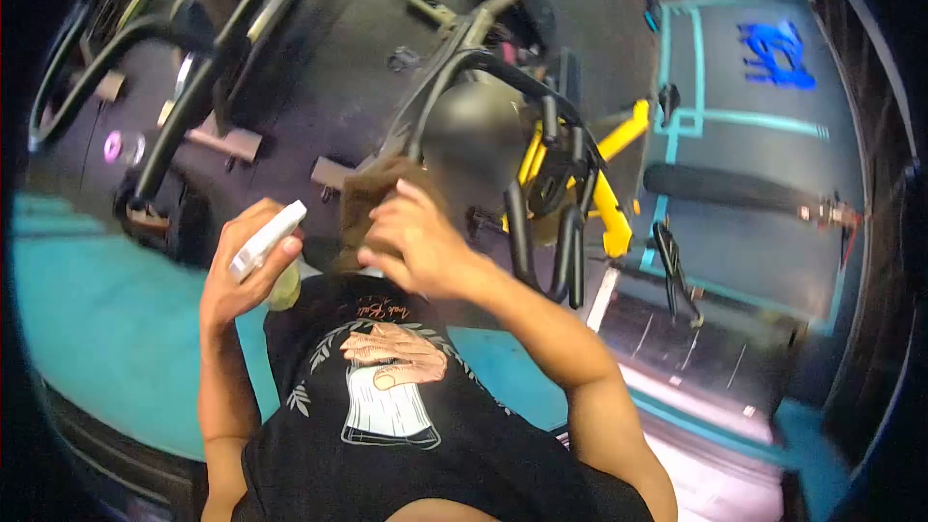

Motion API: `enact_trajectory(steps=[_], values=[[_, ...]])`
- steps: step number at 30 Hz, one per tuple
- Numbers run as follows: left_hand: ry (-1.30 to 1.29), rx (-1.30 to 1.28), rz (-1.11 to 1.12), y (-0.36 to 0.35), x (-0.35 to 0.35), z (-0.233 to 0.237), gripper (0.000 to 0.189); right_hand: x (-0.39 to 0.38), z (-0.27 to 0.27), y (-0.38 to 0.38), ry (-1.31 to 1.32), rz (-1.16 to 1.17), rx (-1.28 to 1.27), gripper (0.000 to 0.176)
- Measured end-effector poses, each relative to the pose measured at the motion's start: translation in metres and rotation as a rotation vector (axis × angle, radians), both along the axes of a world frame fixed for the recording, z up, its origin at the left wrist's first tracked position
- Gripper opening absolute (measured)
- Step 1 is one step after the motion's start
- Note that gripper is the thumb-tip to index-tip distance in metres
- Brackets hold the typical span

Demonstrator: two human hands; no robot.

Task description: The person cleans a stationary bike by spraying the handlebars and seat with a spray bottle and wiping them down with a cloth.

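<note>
My left hand (240, 256) is closed around the neck of a spray bottle (284, 288). Its white trigger head sticks up past my fingers, and part of a pale yellow-green body shows below. To the right, my right hand (418, 240) is bent with curled fingers at a brown cloth (372, 201), which it seems to grip; the cloth partly hides behind the hand. Just beyond stands an exercise machine with black curved handlebars (476, 60) and a yellow frame (611, 217). A blurred round patch covers the area between the handlebars and my right hand.
More gym machines with black bars (184, 126) stand at the left and far side. A pink-lidded container (124, 147) is on the dark floor. Turquoise flooring (106, 329) lies at left. At right are a black padded roller-like bar (725, 188) and a blue object (778, 55).
</note>
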State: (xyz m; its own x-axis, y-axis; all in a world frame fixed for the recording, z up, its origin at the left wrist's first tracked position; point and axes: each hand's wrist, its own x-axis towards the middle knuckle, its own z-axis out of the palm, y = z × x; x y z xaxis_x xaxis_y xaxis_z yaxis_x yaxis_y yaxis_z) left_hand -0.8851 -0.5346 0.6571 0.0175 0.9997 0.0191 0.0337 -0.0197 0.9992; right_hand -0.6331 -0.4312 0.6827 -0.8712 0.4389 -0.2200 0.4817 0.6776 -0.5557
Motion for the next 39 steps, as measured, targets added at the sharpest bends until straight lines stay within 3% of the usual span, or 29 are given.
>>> enact_trajectory(steps=[2,4,5,6,7,9,10,12,13,15,16,17,18,21,23,25,26,27,28,29,30,31,32,34,35,38,39], values=[[0.055,0.008,-0.058,0.015,0.002,0.007,0.018,0.023,0.012,-0.022,0.237,-0.222,-0.115,0.023],[0.068,0.016,-0.138,0.027,0.007,0.017,0.023,0.056,0.049,-0.029,0.149,-0.457,-0.376,0.030],[0.075,0.011,-0.171,0.032,0.011,0.025,0.025,0.082,0.072,-0.035,-0.010,-0.728,-0.575,0.044],[0.081,0.030,-0.215,0.036,0.013,0.027,0.031,0.115,0.087,-0.041,-0.101,-0.942,-0.489,0.048],[0.095,0.041,-0.253,0.041,0.017,0.035,0.031,0.159,0.092,-0.057,-0.106,-1.167,-0.193,0.046],[0.095,0.084,-0.306,0.049,0.020,0.048,0.036,0.208,0.119,-0.063,0.709,-1.700,-0.148,0.049],[0.160,0.081,-0.337,0.052,0.022,0.056,0.043,0.219,0.138,-0.059,1.121,-1.654,-0.188,0.053],[0.208,0.118,-0.359,0.058,0.034,0.074,0.046,0.233,0.156,-0.059,1.136,-1.478,0.121,0.050],[0.231,0.147,-0.354,0.060,0.044,0.084,0.049,0.238,0.142,-0.063,1.166,-1.497,0.124,0.050],[0.275,0.142,-0.353,0.062,0.064,0.100,0.054,0.243,0.107,-0.065,0.359,-1.548,0.278,0.044],[0.340,0.102,-0.367,0.063,0.074,0.109,0.054,0.219,0.092,-0.053,0.526,-1.208,0.357,0.037],[0.405,0.061,-0.370,0.064,0.086,0.116,0.055,0.214,0.055,-0.059,0.515,-1.012,0.232,0.034],[0.417,0.078,-0.384,0.066,0.098,0.118,0.053,0.211,0.023,-0.067,0.336,-0.648,0.393,0.033],[0.592,0.103,-0.308,0.058,0.126,0.136,0.047,0.229,0.032,-0.076,0.456,-0.640,0.329,0.033],[0.527,0.095,-0.057,0.040,0.137,0.139,0.045,0.266,0.039,-0.072,0.564,-0.784,0.101,0.038],[0.534,0.097,0.074,0.023,0.132,0.136,0.048,0.319,0.083,-0.047,0.171,-1.080,-0.319,0.049],[0.495,0.015,-0.072,0.027,0.144,0.160,0.051,0.352,0.067,-0.039,0.221,-1.232,-0.147,0.056],[0.507,0.002,-0.045,0.019,0.153,0.159,0.051,0.375,0.073,-0.020,0.166,-1.455,-0.158,0.063],[0.429,0.011,0.039,0.011,0.161,0.152,0.052,0.408,0.047,0.001,0.328,-1.614,0.020,0.066],[0.353,0.023,0.117,0.005,0.168,0.148,0.053,0.406,0.057,0.025,0.693,-1.495,0.136,0.066],[0.318,0.028,0.106,0.005,0.178,0.148,0.052,0.413,0.042,0.050,0.815,-1.450,0.199,0.061],[0.292,0.020,0.113,0.001,0.179,0.140,0.052,0.412,0.027,0.073,0.635,-1.376,0.415,0.056],[0.299,0.017,0.113,0.002,0.188,0.140,0.052,0.397,0.019,0.083,0.456,-1.350,0.361,0.052],[0.314,0.014,0.102,0.008,0.202,0.142,0.051,0.376,-0.056,0.095,0.438,-1.140,0.270,0.048],[0.318,0.024,0.094,0.011,0.204,0.143,0.051,0.358,-0.077,0.079,0.433,-1.119,0.402,0.047],[0.280,0.044,0.103,0.017,0.200,0.140,0.052,0.350,-0.043,0.024,0.431,-1.139,0.103,0.044],[0.273,0.054,0.092,0.021,0.197,0.136,0.054,0.357,-0.024,0.007,0.219,-1.250,-0.022,0.046]])
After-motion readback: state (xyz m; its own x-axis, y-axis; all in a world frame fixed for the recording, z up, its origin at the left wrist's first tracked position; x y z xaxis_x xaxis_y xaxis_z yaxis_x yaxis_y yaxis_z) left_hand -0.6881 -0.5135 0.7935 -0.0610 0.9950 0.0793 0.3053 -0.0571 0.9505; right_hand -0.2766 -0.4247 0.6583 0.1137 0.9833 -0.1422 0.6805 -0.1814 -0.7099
